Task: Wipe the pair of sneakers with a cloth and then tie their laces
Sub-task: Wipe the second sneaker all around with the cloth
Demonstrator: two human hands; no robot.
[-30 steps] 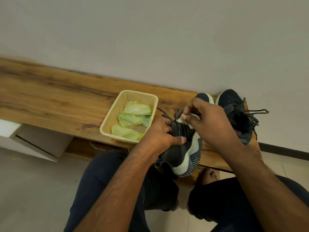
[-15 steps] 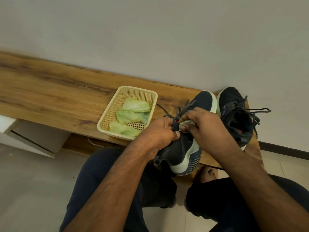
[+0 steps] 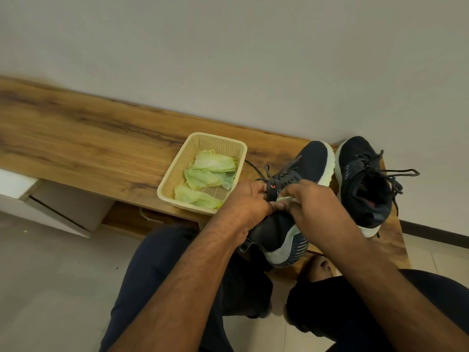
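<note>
Two dark knit sneakers (image 3: 314, 158); woven basket (image 3: 177, 171)

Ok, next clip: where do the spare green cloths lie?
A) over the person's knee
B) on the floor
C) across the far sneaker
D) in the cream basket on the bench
D: the folded green cloths lie inside the cream basket, left of both sneakers.

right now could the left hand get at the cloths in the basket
Probably yes: the basket sits open-topped just left of the left hand, nothing between, but that hand grips the sneaker and must let go first.
</note>
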